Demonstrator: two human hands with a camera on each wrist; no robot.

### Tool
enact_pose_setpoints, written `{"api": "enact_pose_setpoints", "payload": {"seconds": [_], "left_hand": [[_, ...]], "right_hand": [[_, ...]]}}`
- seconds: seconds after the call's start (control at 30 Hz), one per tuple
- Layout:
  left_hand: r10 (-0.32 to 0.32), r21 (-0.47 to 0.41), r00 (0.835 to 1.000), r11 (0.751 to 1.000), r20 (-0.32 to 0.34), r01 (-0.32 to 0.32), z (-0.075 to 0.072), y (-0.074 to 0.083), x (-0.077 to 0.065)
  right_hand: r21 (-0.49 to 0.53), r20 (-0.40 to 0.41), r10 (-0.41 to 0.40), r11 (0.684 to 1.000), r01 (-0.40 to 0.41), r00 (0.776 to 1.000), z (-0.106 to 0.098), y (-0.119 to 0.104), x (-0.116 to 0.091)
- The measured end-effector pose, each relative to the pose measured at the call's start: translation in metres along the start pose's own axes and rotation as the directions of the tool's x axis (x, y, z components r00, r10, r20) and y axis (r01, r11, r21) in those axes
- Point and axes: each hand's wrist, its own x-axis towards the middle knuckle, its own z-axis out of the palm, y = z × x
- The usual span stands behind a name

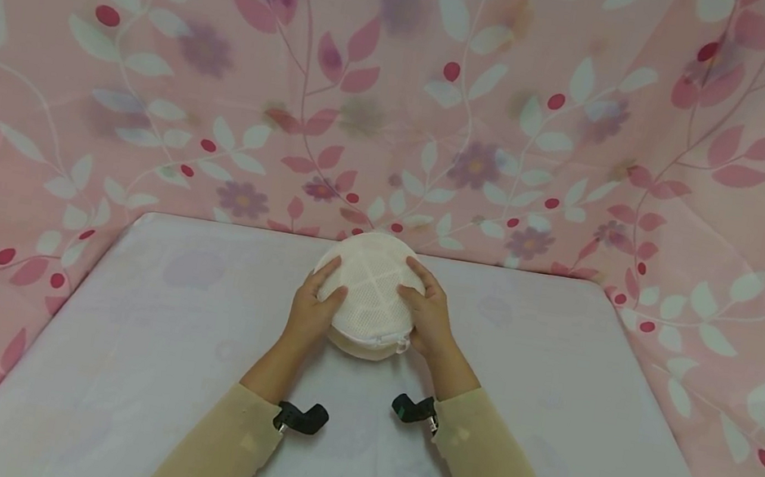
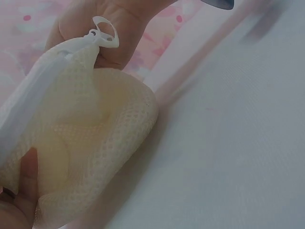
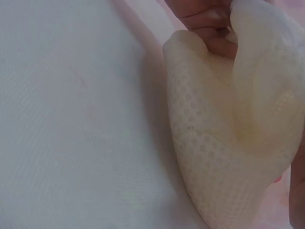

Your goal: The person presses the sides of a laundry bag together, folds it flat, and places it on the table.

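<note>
A round cream mesh laundry bag [image 1: 372, 291] is held up over the far part of the table, one hand on each side. My left hand [image 1: 314, 307] grips its left edge, thumb on the face turned to me. On the opposite edge, my right hand [image 1: 433, 319] grips it with the thumb laid over the mesh. A white zipper [image 2: 35, 90] runs along the rim, and its looped zipper pull [image 2: 108, 33] hangs near the right hand. The soft mesh side [image 3: 200, 138] bulges and folds inward in the right wrist view. Most fingertips are hidden behind the bag.
The table [image 1: 191, 325] has a pale, faintly patterned cover. Pink floral cloth [image 1: 390, 91] stands along its back and both sides. A black wrist device [image 1: 304, 418] sits at the left cuff, with another black device [image 1: 412, 409] at the right cuff.
</note>
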Motion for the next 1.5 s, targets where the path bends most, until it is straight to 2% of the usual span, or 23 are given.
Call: {"api": "enact_pose_setpoints", "payload": {"seconds": [0.17, 0.33, 0.5, 0.67, 0.77, 0.97, 1.13, 1.27, 1.5], "left_hand": [[-0.034, 0.043, 0.999, 0.998, -0.008, 0.035, 0.000, -0.001, 0.001], [-0.041, 0.040, 0.999, 0.998, -0.008, 0.041, 0.000, -0.002, 0.001], [-0.025, -0.001, 1.000, 1.000, 0.005, 0.025, -0.001, -0.004, 0.000], [-0.041, -0.018, 0.999, 0.999, 0.016, 0.041, -0.003, -0.006, -0.003], [-0.047, -0.008, 0.998, 0.999, 0.030, 0.047, -0.004, -0.005, -0.003], [-0.065, -0.008, 0.997, 0.998, 0.051, 0.066, -0.007, 0.000, -0.003], [-0.041, 0.041, 0.998, 0.998, 0.039, 0.039, -0.005, -0.008, 0.002], [-0.013, 0.060, 0.999, 0.998, 0.034, 0.011, -0.005, -0.010, 0.005], [-0.015, 0.080, 0.999, 0.997, 0.039, 0.011, -0.006, -0.003, 0.009]], "right_hand": [[-0.054, 0.016, 0.009, 0.999, -0.009, 1.000, 0.006, -0.007, -0.005], [-0.070, 0.029, 0.018, 0.997, -0.015, 0.999, 0.007, -0.009, -0.006], [-0.067, -0.022, 0.058, 0.996, -0.060, 0.998, 0.003, -0.002, 0.000], [-0.180, -0.081, 0.052, 0.981, -0.065, 0.995, 0.001, 0.003, 0.003], [-0.213, -0.097, 0.048, 0.975, -0.068, 0.994, 0.001, 0.004, 0.004], [-0.215, -0.107, 0.071, 0.972, -0.093, 0.992, 0.002, 0.002, 0.004], [-0.214, -0.099, 0.084, 0.971, -0.104, 0.992, 0.002, 0.000, 0.003], [-0.246, -0.104, 0.069, 0.965, -0.093, 0.992, 0.002, -0.001, 0.005], [-0.253, -0.090, -0.008, 0.967, -0.015, 0.996, 0.003, -0.003, 0.007]]}}
